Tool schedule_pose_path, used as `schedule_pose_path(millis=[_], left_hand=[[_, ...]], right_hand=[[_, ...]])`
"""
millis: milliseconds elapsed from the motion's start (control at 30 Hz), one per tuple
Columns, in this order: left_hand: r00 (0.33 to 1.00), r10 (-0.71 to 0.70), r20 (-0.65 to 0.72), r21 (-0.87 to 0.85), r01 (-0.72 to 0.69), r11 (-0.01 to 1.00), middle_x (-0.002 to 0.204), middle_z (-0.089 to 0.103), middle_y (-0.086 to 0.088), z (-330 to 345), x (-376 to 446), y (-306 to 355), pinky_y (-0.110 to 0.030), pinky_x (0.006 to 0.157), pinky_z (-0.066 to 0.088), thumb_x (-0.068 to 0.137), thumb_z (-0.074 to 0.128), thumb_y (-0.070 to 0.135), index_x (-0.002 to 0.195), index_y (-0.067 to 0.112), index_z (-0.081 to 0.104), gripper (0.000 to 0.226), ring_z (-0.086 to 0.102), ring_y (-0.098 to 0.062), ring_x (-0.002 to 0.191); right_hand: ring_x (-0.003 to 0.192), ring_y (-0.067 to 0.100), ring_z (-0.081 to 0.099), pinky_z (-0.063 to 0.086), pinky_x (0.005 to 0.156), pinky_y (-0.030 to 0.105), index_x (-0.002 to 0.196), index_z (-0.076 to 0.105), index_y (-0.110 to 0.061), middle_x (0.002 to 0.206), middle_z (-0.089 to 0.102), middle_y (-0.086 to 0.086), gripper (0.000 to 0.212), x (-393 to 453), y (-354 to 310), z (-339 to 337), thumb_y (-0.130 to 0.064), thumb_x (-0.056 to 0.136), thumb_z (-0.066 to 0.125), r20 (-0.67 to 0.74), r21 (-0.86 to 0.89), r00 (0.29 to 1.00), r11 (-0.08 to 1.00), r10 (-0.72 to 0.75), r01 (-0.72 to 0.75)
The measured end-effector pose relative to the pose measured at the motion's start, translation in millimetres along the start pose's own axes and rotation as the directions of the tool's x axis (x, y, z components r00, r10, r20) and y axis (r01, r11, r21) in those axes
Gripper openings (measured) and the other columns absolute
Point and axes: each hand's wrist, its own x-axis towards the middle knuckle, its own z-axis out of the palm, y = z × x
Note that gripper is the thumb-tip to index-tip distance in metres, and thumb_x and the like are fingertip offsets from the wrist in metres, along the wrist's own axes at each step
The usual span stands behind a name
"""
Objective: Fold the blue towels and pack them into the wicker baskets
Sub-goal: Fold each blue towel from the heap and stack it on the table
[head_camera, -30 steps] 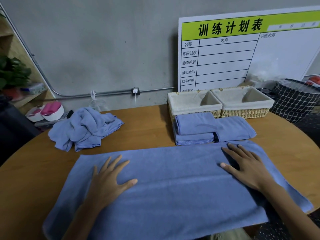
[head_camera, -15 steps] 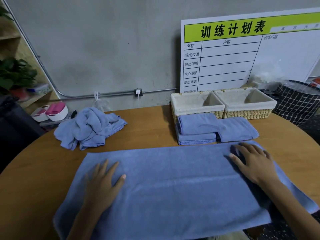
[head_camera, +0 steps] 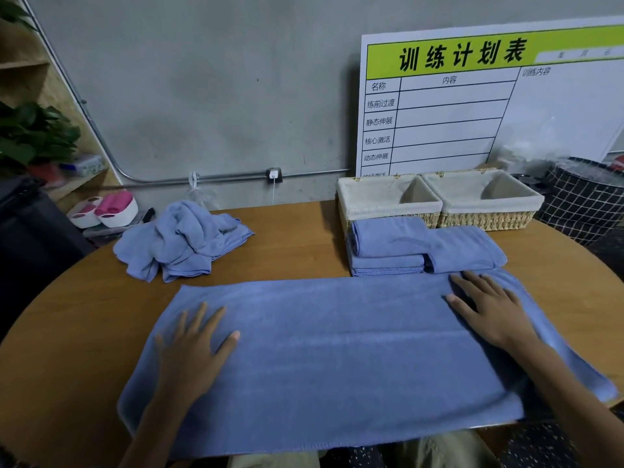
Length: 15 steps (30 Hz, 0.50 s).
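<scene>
Left hand (head_camera: 192, 352) and right hand (head_camera: 491, 310) rest flat, fingers spread, gripping nothing, on the spread towel (head_camera: 337, 349); folded towels (head_camera: 422, 246) touch its 1 o'clock edge.

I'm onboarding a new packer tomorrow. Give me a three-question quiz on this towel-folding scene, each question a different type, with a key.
1. True or false: both wicker baskets hold towels.
2. Where is the crumpled towel pile? A) left of the folded towels B) inside a basket C) on the floor
3. Fill in: both the left hand and right hand lie flat on the ____ towel.

Key: 1 false; 2 A; 3 spread
</scene>
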Motion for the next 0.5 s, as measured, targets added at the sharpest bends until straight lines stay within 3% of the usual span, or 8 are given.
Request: schedule_pose_path(millis=[100,167,267,367,500], left_hand=[[0.989,-0.072,-0.131,-0.181,0.048,0.982,0.152,0.049,-0.005,-5,-5,-9,-0.060,0.111,0.031,0.092,0.034,0.066,0.139,0.024,0.059,0.067,0.044,-0.029,0.140],[0.988,-0.087,-0.128,-0.161,0.066,0.985,0.149,0.051,-0.004,-5,-7,-24,-0.058,0.109,0.031,0.100,0.044,0.053,0.135,0.023,0.062,0.049,0.046,-0.028,0.138],[0.977,-0.124,-0.176,-0.148,0.099,0.984,0.142,0.056,-0.010,-7,-12,-45,-0.055,0.099,0.043,0.101,0.052,0.040,0.131,0.018,0.065,0.040,0.052,-0.035,0.127],[0.952,-0.188,-0.242,-0.048,0.181,0.982,0.126,0.061,-0.013,-13,-12,-44,-0.053,0.087,0.047,0.095,0.062,0.034,0.132,0.018,0.064,0.040,0.056,-0.039,0.108],[0.959,-0.147,-0.241,-0.100,0.126,0.987,0.111,0.060,-0.016,-14,6,-38,-0.048,0.077,0.051,0.089,0.072,0.034,0.133,0.015,0.063,0.049,0.059,-0.035,0.096]], right_hand=[[0.147,0.022,0.031,0.030,0.115,0.048,0.148,0.044,-0.034,0.158,0.037,-0.003,0.062,0,8,3,-0.067,0.097,0.033,-0.082,0.039,0.996,0.999,-0.028,0.032],[0.138,0.025,0.044,0.038,0.108,0.048,0.138,0.058,-0.025,0.149,0.051,0.003,0.050,0,12,4,-0.051,0.098,0.045,-0.195,0.063,0.980,0.997,-0.040,0.053],[0.125,0.030,0.057,0.047,0.096,0.046,0.124,0.068,-0.014,0.133,0.064,0.008,0.037,3,13,5,-0.036,0.098,0.054,-0.281,0.058,0.958,0.995,-0.061,0.081],[0.113,0.032,0.063,0.049,0.087,0.046,0.115,0.072,-0.012,0.122,0.070,0.007,0.042,0,10,6,-0.039,0.099,0.044,-0.355,-0.008,0.926,0.991,-0.125,0.131],[0.091,0.037,0.066,0.047,0.072,0.044,0.099,0.072,-0.010,0.103,0.071,0.008,0.040,-12,-39,-5,-0.035,0.095,0.041,-0.470,0.008,0.825,0.933,-0.314,0.359]])
